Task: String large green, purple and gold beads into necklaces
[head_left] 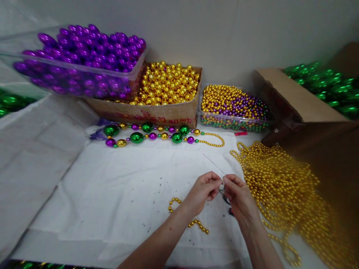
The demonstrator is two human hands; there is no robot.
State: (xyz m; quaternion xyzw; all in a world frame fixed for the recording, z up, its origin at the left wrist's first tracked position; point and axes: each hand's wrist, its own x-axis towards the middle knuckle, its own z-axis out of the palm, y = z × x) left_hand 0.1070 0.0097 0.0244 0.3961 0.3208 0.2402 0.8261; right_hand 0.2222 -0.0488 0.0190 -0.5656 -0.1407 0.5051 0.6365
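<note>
My left hand (203, 190) and my right hand (239, 196) meet over the white cloth (126, 186), fingertips pinched together on a thin wire or needle (214, 164) that slants up to the left. A short strand of small gold beads (193, 223) trails under my left wrist. A dark tool, partly hidden, lies under my right hand. Just to the right spreads a heap of gold bead strands (283, 186).
A finished green, purple and gold necklace (157, 133) lies further back. Behind it stand a clear tub of purple beads (81, 59), a cardboard box of gold balls (165, 86), a tray of mixed small beads (232, 106) and a box of green beads (328, 86).
</note>
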